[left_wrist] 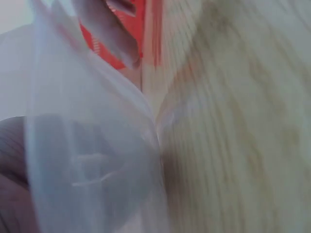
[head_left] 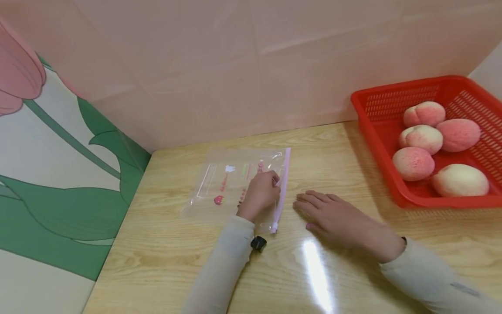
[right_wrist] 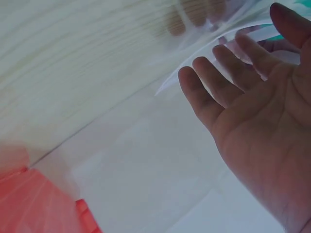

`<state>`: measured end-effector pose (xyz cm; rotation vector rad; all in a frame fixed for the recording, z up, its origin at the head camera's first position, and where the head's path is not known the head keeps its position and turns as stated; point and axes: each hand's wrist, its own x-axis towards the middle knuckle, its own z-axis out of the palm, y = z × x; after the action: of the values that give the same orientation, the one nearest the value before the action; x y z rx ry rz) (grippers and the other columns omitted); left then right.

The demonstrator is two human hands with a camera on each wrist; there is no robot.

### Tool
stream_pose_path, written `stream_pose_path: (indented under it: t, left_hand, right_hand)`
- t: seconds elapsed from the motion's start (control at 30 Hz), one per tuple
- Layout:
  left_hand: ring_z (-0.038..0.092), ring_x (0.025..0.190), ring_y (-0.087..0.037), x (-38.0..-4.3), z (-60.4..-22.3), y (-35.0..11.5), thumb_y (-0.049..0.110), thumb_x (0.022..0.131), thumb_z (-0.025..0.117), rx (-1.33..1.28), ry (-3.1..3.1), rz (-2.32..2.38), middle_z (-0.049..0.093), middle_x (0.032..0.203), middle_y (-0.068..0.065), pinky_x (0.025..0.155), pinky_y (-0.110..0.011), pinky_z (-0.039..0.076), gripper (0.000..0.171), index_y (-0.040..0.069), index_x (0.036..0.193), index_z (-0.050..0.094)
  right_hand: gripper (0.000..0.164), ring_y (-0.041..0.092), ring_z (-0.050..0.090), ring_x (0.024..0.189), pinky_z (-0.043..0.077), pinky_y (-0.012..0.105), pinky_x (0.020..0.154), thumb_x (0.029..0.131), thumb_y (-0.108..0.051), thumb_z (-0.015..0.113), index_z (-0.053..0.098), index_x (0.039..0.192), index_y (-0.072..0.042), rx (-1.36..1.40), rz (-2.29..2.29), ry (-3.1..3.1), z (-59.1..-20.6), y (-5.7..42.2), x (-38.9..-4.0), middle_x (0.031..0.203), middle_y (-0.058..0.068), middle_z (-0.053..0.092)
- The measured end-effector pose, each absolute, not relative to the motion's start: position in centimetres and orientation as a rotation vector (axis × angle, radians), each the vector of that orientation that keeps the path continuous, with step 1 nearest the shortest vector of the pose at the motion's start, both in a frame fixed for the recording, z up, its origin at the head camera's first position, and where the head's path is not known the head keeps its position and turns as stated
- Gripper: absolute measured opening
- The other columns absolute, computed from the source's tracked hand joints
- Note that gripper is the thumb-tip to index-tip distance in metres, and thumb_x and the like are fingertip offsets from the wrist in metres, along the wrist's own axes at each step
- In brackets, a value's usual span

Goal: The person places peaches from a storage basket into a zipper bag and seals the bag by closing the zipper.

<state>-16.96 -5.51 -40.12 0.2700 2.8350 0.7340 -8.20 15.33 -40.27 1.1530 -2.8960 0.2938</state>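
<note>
On the wooden tabletop (head_left: 157, 261) lies a clear bag (head_left: 231, 183); the left hand (head_left: 260, 192) pinches it near the zip (head_left: 287, 165), perhaps to part its mouth. The right hand (head_left: 333, 213), fingers extended, holds nothing, between bag and red basket (head_left: 451, 201).

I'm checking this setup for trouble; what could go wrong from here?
The thin, clear plastic bag could slide or crumple: only the left hand touches it, the right hand being apart. The round, pink-and-cream peaches lie loose in the red plastic basket and might roll if it is knocked.
</note>
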Motion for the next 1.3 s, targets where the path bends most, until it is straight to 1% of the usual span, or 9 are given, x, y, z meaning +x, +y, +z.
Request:
stream_pose_path:
  t: [0.2, 0.3, 0.43, 0.53, 0.67, 0.83, 1.0, 1.13, 1.3]
  left_hand:
    - [0.065, 0.09, -0.017, -16.8, -40.0, -5.5, 0.011, 0.09, 0.068, 0.231, 2.825, 0.827, 0.071, 0.101, -0.003, 0.077, -0.025, 0.057, 0.022, 0.01, 0.112, 0.068]
    - [0.065, 0.087, -0.016, -16.7, -39.8, -5.4, 0.013, 0.092, 0.068, 0.22, 2.825, 0.887, 0.071, 0.098, -0.003, 0.074, -0.024, 0.057, 0.017, 0.01, 0.109, 0.069]
    - [0.064, 0.08, -0.014, -16.6, -39.4, -5.3, 0.014, 0.092, 0.069, 0.207, 2.838, 0.939, 0.071, 0.092, -0.003, 0.068, -0.02, 0.054, 0.014, 0.008, 0.105, 0.07]
    - [0.063, 0.08, -0.014, -16.6, -39.2, -5.2, 0.012, 0.09, 0.071, 0.203, 2.861, 0.95, 0.071, 0.092, -0.003, 0.066, -0.019, 0.053, 0.015, 0.008, 0.104, 0.07]
    - [0.064, 0.084, -0.016, -16.7, -38.9, -5.3, 0.011, 0.088, 0.072, 0.214, 2.896, 0.97, 0.072, 0.095, -0.002, 0.068, -0.021, 0.053, 0.017, 0.01, 0.105, 0.07]
    - [0.064, 0.083, -0.015, -16.8, -38.7, -5.3, 0.009, 0.086, 0.073, 0.273, 2.969, 0.93, 0.072, 0.094, -0.001, 0.069, -0.024, 0.053, 0.017, 0.011, 0.103, 0.071]
    - [0.061, 0.078, -0.013, -16.6, -38.6, -5.1, 0.009, 0.087, 0.071, 0.341, 2.968, 0.865, 0.068, 0.089, 0.0, 0.064, -0.021, 0.051, 0.02, 0.01, 0.107, 0.07]
    - [0.06, 0.077, -0.014, -16.1, -38.4, -4.8, 0.007, 0.087, 0.068, 0.409, 3.009, 0.766, 0.064, 0.09, -0.001, 0.061, -0.02, 0.049, 0.022, 0.01, 0.109, 0.069]
    - [0.063, 0.078, -0.018, -15.5, -38.1, -4.7, 0.002, 0.086, 0.066, 0.543, 3.166, 0.671, 0.062, 0.096, -0.005, 0.066, -0.024, 0.055, 0.021, 0.008, 0.106, 0.071]
  right_hand:
    - [0.055, 0.035, 0.049, 0.137, 0.047, 0.056, 0.107, 0.096, -0.022, 0.061, 0.046, 0.148, -0.012, 1.204, 0.321, -2.827, -40.5, 13.6, -8.2, 0.151, 0.008, 0.05]
    - [0.052, 0.033, 0.052, 0.135, 0.049, 0.054, 0.106, 0.098, -0.021, 0.058, 0.048, 0.148, -0.014, 1.214, 0.321, -2.797, -40.6, 13.0, -8.1, 0.149, 0.004, 0.052]
    - [0.044, 0.03, 0.053, 0.135, 0.049, 0.053, 0.106, 0.101, -0.021, 0.053, 0.052, 0.145, -0.014, 1.218, 0.328, -2.791, -40.5, 12.6, -7.9, 0.147, 0.002, 0.055]
    - [0.041, 0.03, 0.052, 0.136, 0.049, 0.053, 0.106, 0.101, -0.02, 0.053, 0.055, 0.142, -0.012, 1.23, 0.313, -2.794, -40.4, 12.5, -7.8, 0.146, 0.004, 0.055]
    - [0.039, 0.03, 0.052, 0.136, 0.049, 0.052, 0.107, 0.1, -0.019, 0.053, 0.057, 0.138, -0.01, 1.238, 0.287, -2.781, -40.4, 12.5, -7.8, 0.146, 0.007, 0.056]
    - [0.039, 0.03, 0.05, 0.138, 0.048, 0.052, 0.108, 0.101, -0.02, 0.053, 0.057, 0.139, -0.011, 1.224, 0.287, -2.805, -40.4, 12.7, -7.8, 0.148, 0.008, 0.054]
    - [0.042, 0.029, 0.05, 0.138, 0.049, 0.051, 0.107, 0.099, -0.019, 0.056, 0.056, 0.14, -0.012, 1.237, 0.249, -2.786, -40.4, 12.7, -7.9, 0.148, 0.009, 0.053]
    - [0.045, 0.03, 0.05, 0.138, 0.048, 0.05, 0.107, 0.098, -0.02, 0.057, 0.054, 0.142, -0.01, 1.239, 0.209, -2.765, -40.6, 12.7, -8.1, 0.147, 0.011, 0.054]
    - [0.046, 0.031, 0.053, 0.135, 0.049, 0.051, 0.105, 0.095, -0.02, 0.062, 0.056, 0.14, -0.009, 1.229, 0.219, -2.746, -40.8, 12.8, -8.1, 0.142, 0.012, 0.058]
